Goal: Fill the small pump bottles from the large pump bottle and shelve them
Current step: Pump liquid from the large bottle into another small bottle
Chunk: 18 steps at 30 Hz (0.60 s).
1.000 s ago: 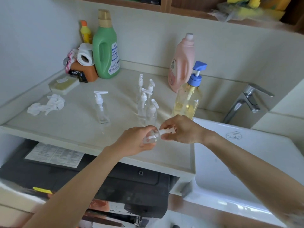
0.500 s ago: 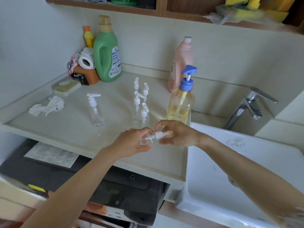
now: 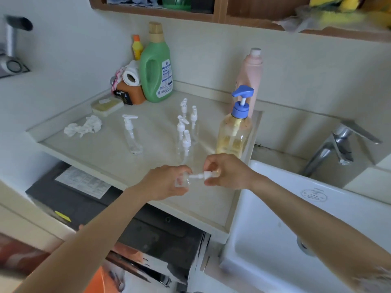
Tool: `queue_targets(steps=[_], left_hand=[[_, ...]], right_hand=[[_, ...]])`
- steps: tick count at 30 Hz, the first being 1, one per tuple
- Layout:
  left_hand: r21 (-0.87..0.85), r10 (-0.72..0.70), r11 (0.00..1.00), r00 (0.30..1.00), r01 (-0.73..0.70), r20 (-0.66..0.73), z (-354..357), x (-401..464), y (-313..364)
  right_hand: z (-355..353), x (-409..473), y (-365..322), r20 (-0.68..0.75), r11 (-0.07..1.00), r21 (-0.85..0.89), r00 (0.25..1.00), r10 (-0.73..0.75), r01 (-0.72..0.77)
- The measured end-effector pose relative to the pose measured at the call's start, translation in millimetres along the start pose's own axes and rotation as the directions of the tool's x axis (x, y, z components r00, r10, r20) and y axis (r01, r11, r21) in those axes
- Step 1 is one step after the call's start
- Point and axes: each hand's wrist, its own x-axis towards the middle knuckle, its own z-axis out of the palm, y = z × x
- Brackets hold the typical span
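My left hand (image 3: 167, 182) grips a small clear bottle (image 3: 182, 181) lying sideways over the near edge of the worktop (image 3: 101, 149), while my right hand (image 3: 227, 172) pinches its white pump top (image 3: 204, 175), drawn partly out of the neck. Just beyond stands the large pump bottle (image 3: 234, 132) with the blue head. Four small bottles (image 3: 186, 132) cluster to its left, and one more (image 3: 131, 133) stands apart further left.

- The counter (image 3: 101, 153) lies left of the sink (image 3: 285, 240); the tap (image 3: 336, 144) stands behind the sink.
- The large pump bottle (image 3: 233, 136) stands at the counter's right edge, a taller bottle (image 3: 251, 72) behind it.
- Four small pump bottles (image 3: 186, 132) cluster just left of it; a lone small bottle (image 3: 131, 134) stands further left.
- A jug (image 3: 155, 66) stands at the far left corner.
- A crumpled tissue (image 3: 83, 127) lies at the left.
- The shelf (image 3: 215, 16) hangs above.
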Motion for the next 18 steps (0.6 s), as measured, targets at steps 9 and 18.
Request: queue_targets(steps=[9,18], left_hand=[[-0.431,-0.317,0.884,0.91,0.181,-0.268,1,-13,-33],[-0.75,-0.297,0.656,0.883,-0.087,-0.363,-22,-8,7]], right_hand=[[33,-12,30,0.027,0.967,-0.178,0.981,0.19,-0.182],[-3,-22,-4,-0.457,0.977,-0.168,0.868,-0.195,0.132]])
